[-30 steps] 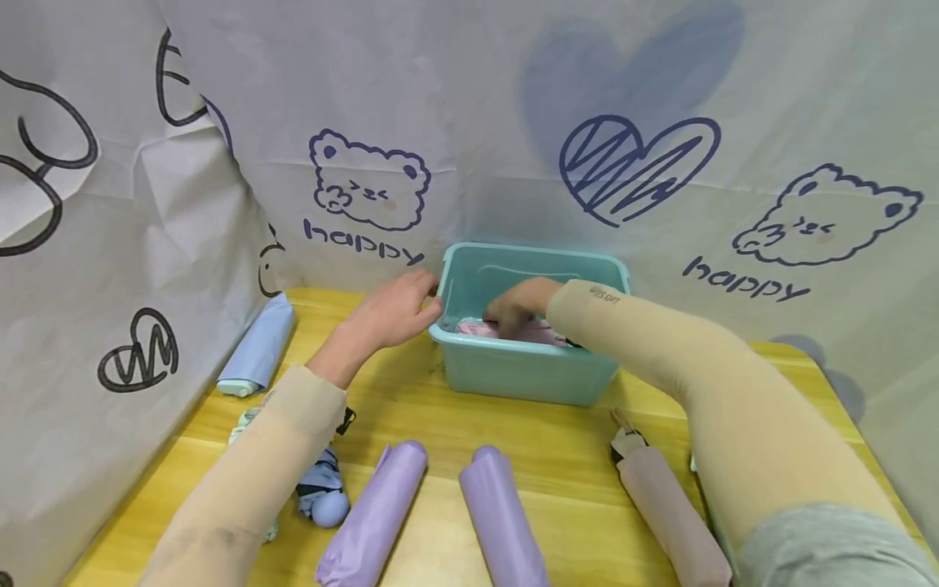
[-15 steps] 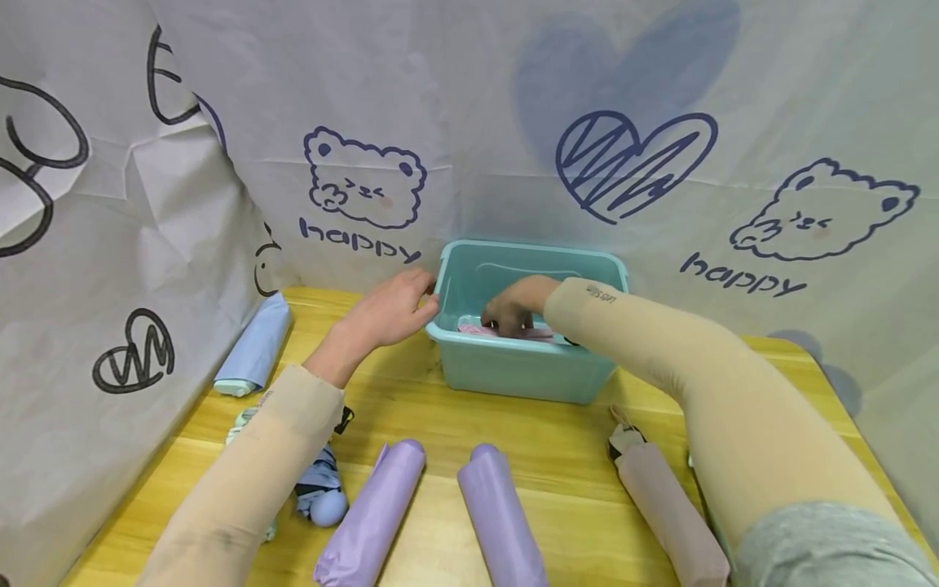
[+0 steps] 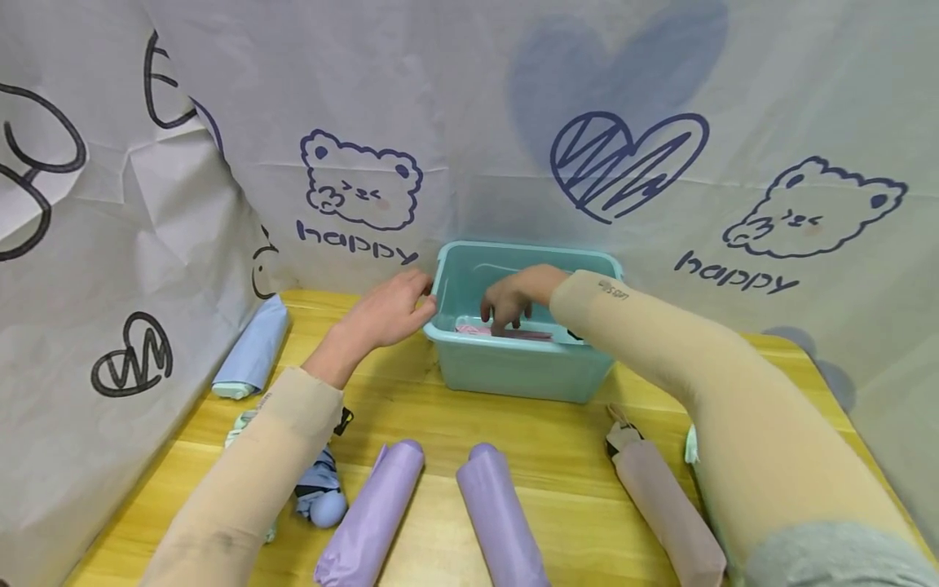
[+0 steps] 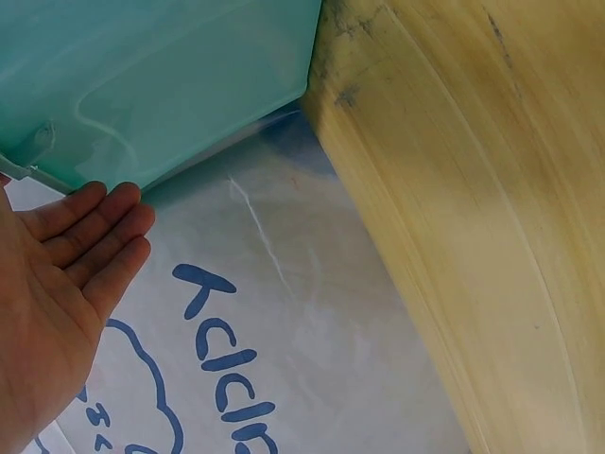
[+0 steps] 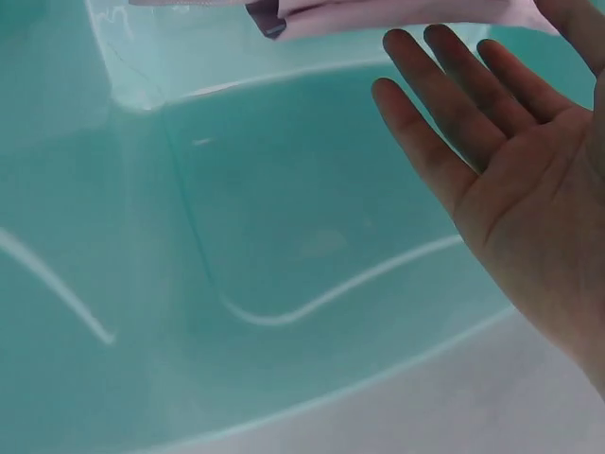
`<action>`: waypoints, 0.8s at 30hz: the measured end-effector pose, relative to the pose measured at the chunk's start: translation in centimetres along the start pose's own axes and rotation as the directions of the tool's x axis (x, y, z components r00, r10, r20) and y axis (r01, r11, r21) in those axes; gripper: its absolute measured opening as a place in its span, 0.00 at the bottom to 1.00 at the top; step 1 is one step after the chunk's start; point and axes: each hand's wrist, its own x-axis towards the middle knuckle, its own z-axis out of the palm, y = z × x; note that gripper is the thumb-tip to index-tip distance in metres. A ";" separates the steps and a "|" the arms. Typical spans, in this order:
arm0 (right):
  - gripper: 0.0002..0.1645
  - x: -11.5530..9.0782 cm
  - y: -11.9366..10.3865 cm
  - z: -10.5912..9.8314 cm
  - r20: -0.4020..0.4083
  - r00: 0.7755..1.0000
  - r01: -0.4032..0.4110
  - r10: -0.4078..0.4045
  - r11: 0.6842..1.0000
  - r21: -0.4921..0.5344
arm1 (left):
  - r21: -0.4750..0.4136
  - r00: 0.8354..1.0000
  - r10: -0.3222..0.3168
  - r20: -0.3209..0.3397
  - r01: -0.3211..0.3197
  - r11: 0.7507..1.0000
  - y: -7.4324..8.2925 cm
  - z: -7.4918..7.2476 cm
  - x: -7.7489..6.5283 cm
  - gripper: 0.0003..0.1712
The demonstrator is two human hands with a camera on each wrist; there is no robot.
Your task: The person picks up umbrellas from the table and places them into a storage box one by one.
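A teal plastic bin [image 3: 517, 371] stands at the back of the wooden table. At its left rim is my left hand [image 3: 389, 310]; in the left wrist view its straight fingers [image 4: 109, 227] touch or nearly touch the bin's outer wall. My right hand [image 3: 509, 300] reaches down inside the bin. A pink folded umbrella [image 3: 539, 335] lies on the bin's floor, mostly hidden by the front wall. In the right wrist view the right hand [image 5: 520, 170] has loosely extended fingers and grips nothing, with the pink cloth [image 5: 397, 13] close by its fingertips.
Two purple folded umbrellas [image 3: 374, 509] [image 3: 502, 514] lie in front. A dusty-pink umbrella [image 3: 667, 509] lies right, beside a partly hidden green one [image 3: 692, 447]. Left are a blue umbrella [image 3: 253, 346] and a dark-blue one with a round handle [image 3: 326, 507]. Printed cloth [image 3: 469, 106] hangs behind.
My right hand has lifted slightly off the pink umbrella, its fingers loosening, and the umbrella now lies lower in the bin. The left hand stays at the rim.
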 end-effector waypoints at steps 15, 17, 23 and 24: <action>0.33 -5.1 0.2 -0.9 -0.232 0.968 0.086 -0.091 0.996 -0.030 | -0.019 1.000 -0.026 -0.019 0.025 1.000 0.2 0.2 0.3 0.20; 0.32 -5.8 0.0 -0.8 -0.273 0.955 0.107 -0.120 0.992 -0.062 | -0.018 0.999 -0.026 -0.021 0.025 1.000 0.2 0.1 0.2 0.20; 0.31 -8.2 -0.5 0.3 -0.432 0.887 0.144 -0.162 0.987 -0.075 | -0.006 0.999 -0.032 -0.013 0.032 0.999 0.3 0.1 0.1 0.21; 0.31 -8.6 -0.6 0.7 -0.468 0.869 0.145 -0.164 0.987 -0.077 | -0.003 0.999 -0.031 -0.012 0.031 1.000 0.4 0.1 0.0 0.21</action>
